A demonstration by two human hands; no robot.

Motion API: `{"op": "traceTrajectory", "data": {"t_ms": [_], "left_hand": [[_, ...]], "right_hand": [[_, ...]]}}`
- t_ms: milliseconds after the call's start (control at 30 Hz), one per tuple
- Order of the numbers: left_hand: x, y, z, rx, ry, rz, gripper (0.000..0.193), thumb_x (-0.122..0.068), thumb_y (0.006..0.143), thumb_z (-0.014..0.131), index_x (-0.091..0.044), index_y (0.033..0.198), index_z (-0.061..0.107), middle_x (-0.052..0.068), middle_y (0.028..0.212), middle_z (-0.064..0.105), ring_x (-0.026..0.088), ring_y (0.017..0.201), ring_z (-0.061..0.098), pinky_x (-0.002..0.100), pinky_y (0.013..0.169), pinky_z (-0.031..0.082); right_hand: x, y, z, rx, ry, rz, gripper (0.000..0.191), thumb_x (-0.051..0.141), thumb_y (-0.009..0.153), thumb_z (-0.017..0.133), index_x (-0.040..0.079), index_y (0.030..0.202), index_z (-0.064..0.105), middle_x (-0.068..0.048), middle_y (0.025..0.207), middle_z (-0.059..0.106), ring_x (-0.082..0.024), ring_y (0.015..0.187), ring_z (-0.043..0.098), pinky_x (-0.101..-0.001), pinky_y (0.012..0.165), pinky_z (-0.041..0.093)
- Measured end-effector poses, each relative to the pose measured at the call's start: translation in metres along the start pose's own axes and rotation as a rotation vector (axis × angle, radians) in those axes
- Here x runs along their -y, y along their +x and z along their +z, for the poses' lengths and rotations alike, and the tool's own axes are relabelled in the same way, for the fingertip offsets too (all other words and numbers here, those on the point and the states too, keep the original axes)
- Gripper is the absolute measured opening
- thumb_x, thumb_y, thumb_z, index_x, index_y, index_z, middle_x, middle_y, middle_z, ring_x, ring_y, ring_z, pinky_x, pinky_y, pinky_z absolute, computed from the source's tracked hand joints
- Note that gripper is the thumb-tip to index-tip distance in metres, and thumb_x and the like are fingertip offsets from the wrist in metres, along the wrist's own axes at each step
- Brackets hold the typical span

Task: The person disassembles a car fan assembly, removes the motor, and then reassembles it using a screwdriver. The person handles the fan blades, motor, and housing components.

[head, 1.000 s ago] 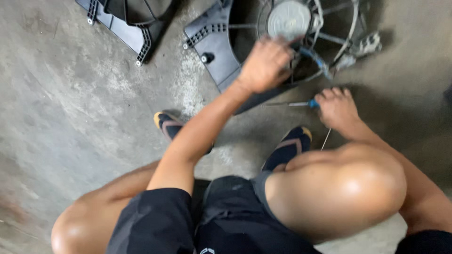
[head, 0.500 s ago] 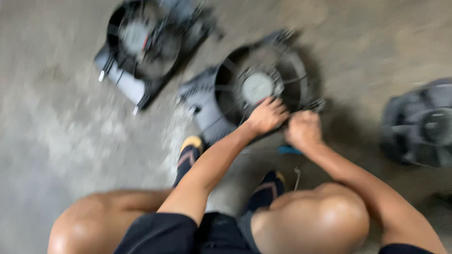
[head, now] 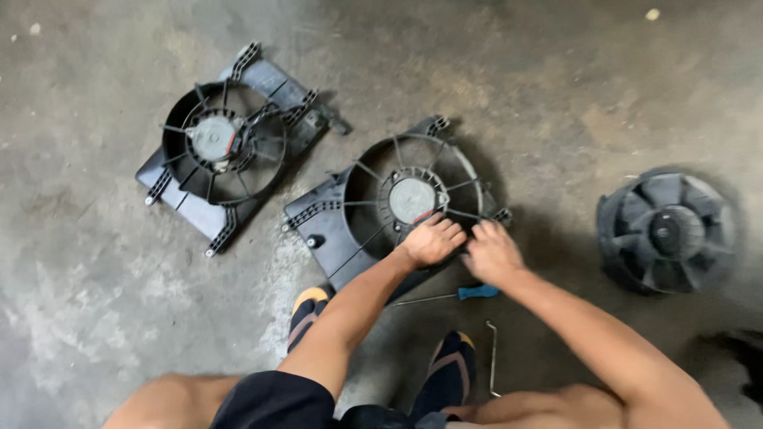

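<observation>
- A person squats on a concrete floor, knees and dark shorts at the bottom of the view, feet in dark sandals.
- A bent metal rod lies just right of the right foot.
- A blue-handled screwdriver lies on the floor just in front of the feet, below the hands.
- The left hand rests curled on the lower rim of the middle fan shroud, fingers pressed together on it.
- The right hand sits just beside the left, fingers bent on the same rim; what it pinches cannot be told.
- A loose fan blade lies well right of the shroud.
- A second shroud lies beyond, to the left.
</observation>
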State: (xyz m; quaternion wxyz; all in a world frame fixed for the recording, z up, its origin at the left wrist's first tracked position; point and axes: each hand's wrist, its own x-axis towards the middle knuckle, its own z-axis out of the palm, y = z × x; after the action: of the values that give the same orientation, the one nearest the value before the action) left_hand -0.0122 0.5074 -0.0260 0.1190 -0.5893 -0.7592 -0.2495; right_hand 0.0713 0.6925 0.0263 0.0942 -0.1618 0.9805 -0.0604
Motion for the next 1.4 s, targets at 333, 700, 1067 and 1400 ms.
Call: {"op": "traceTrajectory", "data": {"t_ms": [333,700,1067,1400], "left_hand": [[-0.001,-0.028,0.011,0.115,-0.13,-0.145,0.023,-0.02,0.088,0.058,-0.013,0.108,0.065,0.005,0.111,0.064,0.025,0.108,0.06,0.042,0.1,0.043],[0.004,-0.024,-0.005,0.151,-0.22,-0.149,0.04,-0.033,0.08,0.073,-0.009,0.112,0.068,0.006,0.116,0.064,0.026,0.114,0.057,0.043,0.103,0.04],[-0.002,-0.021,-0.01,0.216,-0.259,-0.318,0.046,-0.037,0.064,0.086,-0.013,0.101,0.071,-0.001,0.105,0.066,0.021,0.112,0.056,0.041,0.1,0.04],[0.0,-0.029,0.005,0.148,-0.168,-0.281,0.03,-0.023,0.068,0.077,-0.017,0.097,0.07,-0.004,0.1,0.067,0.019,0.107,0.058,0.038,0.094,0.041]], "right_hand": [[-0.012,-0.057,0.038,0.248,0.342,0.23,0.028,0.028,0.094,0.065,0.01,0.115,0.067,-0.023,0.1,0.073,-0.043,0.095,0.068,-0.0519,0.084,0.054],[0.008,-0.012,0.023,0.186,0.169,0.243,0.043,0.054,0.094,0.068,0.014,0.107,0.075,-0.015,0.111,0.073,-0.036,0.112,0.066,-0.0515,0.098,0.047],[0.018,-0.003,0.025,0.203,0.158,0.216,0.022,0.037,0.088,0.073,0.016,0.084,0.077,-0.003,0.095,0.075,-0.026,0.104,0.067,-0.0472,0.094,0.046],[0.026,0.014,0.009,0.303,-0.015,0.103,0.015,0.029,0.082,0.07,0.016,0.08,0.078,-0.003,0.091,0.077,-0.022,0.099,0.069,-0.0398,0.1,0.044]]}}
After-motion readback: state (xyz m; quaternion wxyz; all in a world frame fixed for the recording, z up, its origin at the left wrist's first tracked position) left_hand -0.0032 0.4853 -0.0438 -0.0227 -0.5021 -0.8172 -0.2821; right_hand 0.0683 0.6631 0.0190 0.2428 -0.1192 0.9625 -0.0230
